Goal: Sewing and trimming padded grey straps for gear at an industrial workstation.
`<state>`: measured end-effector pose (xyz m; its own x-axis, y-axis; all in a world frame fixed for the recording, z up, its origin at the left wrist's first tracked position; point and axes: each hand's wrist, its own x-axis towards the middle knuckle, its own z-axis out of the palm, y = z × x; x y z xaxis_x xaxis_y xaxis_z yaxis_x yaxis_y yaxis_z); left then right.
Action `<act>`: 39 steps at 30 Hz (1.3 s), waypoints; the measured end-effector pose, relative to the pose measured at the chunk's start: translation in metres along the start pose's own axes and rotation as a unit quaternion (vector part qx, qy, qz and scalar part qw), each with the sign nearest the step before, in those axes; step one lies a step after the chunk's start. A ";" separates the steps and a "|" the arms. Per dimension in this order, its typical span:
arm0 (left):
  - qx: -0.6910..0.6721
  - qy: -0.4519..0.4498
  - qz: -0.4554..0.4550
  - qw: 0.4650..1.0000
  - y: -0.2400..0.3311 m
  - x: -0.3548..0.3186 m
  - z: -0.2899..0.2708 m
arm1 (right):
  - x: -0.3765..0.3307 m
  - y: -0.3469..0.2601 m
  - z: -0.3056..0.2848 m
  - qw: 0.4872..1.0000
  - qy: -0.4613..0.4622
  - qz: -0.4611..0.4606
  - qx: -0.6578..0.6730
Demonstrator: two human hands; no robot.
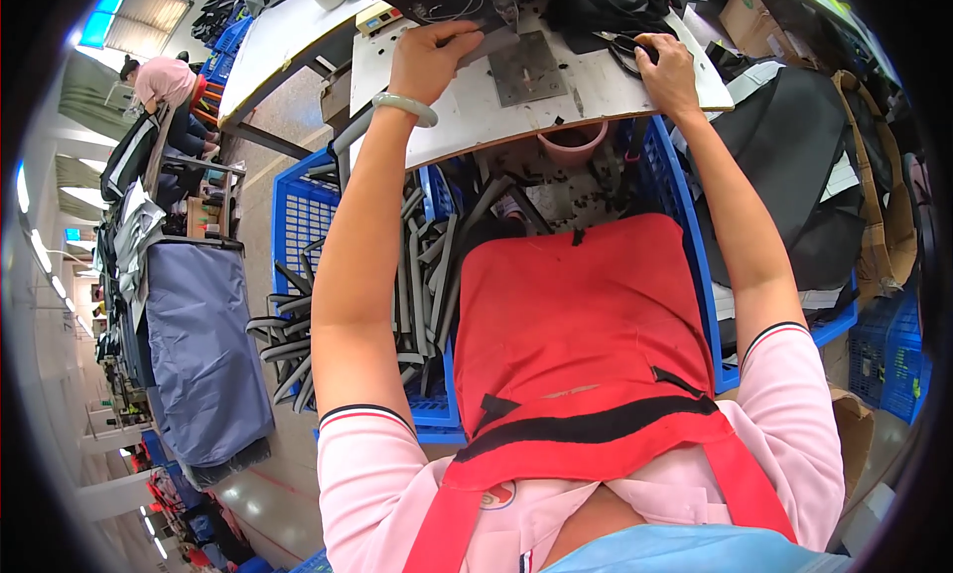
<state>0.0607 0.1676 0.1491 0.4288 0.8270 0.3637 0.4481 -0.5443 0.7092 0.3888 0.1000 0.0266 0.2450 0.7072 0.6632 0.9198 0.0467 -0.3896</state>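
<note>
Pinched between the thumb and fingers of the left hand (432, 62) is a grey strip (486, 45), a flat narrow piece that lies on the white work table (467, 126) near its far edge. The fingers are closed on the left end of the strip. Its long axis runs left to right along that edge, and its free end points right, toward the metal plate (529, 69) in the middle of the table.

The right hand (667, 69) is curled over a dark piece of material (627, 45) near the far right corner; I cannot tell if it really grips it or only presses on it.

I judge the strip to be light and soft (like padded fabric or foam), so it will bend if it is held only at one end; holding it flat near the end, as now, seems good.

Under the table stands a blue crate (303, 215) with many similar grey strips (417, 275), and a pink bowl (574, 144) sits just below the near edge.
</note>
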 end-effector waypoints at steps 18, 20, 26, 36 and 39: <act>-0.075 -0.160 0.098 0.979 0.076 -0.078 0.082 | -0.116 -0.216 -0.046 0.831 -0.460 -0.305 -0.076; -0.084 -0.214 0.059 0.972 0.054 -0.090 0.068 | -0.098 -0.197 -0.058 0.810 -0.516 -0.252 -0.114; -0.125 -0.360 -0.190 0.905 -0.008 -0.148 0.027 | -0.064 -0.138 -0.101 0.901 -0.398 -0.175 -0.001; -0.151 -0.232 -0.149 0.949 0.036 -0.109 0.010 | -0.023 -0.138 -0.106 0.926 -0.302 -0.224 -0.032; -0.010 -0.129 0.040 0.991 0.039 -0.088 0.004 | -0.006 -0.136 -0.104 0.941 -0.262 -0.215 -0.015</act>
<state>0.0440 0.0728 0.1422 0.6494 0.7162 0.2556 0.3903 -0.6023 0.6963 0.2943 0.0159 0.1424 -0.3285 0.8787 0.3463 0.9096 0.3931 -0.1346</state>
